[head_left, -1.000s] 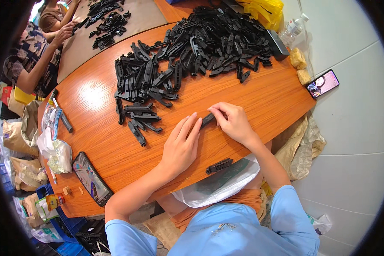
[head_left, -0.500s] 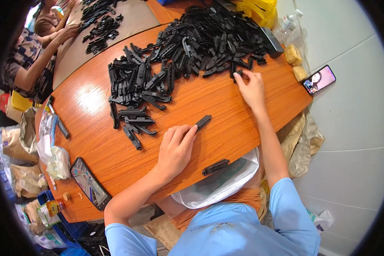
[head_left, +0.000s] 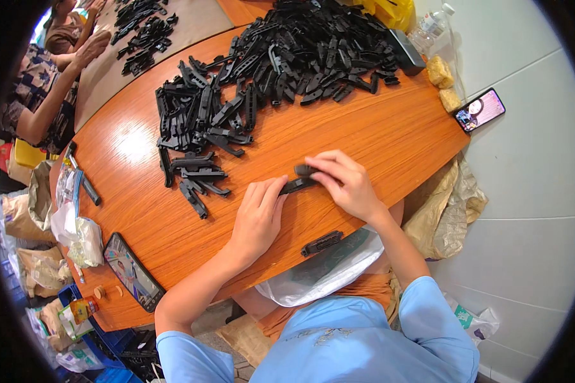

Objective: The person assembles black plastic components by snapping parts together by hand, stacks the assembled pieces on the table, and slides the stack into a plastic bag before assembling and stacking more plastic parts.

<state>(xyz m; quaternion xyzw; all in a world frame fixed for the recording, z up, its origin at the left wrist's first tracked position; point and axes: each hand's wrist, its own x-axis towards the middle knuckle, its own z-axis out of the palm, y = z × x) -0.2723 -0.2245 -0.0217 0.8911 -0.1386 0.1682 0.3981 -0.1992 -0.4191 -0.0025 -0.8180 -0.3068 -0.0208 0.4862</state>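
My left hand (head_left: pixel 257 214) is closed on one end of a long black plastic piece (head_left: pixel 298 184), held low over the wooden table. In the fingers of my right hand (head_left: pixel 346 185) is a smaller dark piece (head_left: pixel 305 170), pinched just above the long piece's far end. Whether the two pieces touch I cannot tell; the right fingertips are slightly blurred. A separate black plastic part (head_left: pixel 322 243) lies at the table's near edge. Farther off, a big heap of black plastic parts (head_left: pixel 313 54) spreads over the table, with a looser group (head_left: pixel 201 121) at its left.
The table (head_left: pixel 390 140) has a phone (head_left: pixel 133 271) at its left edge and another lit phone (head_left: pixel 480 110) at the right. A white bag (head_left: pixel 326 274) hangs open below the near edge. Beside the far-left table, a person's arm (head_left: pixel 57 96) reaches toward more black parts.
My right hand has come back from the heap's near edge to my left hand, bringing a small dark piece. My left hand keeps hold of the long piece, nearly in place.
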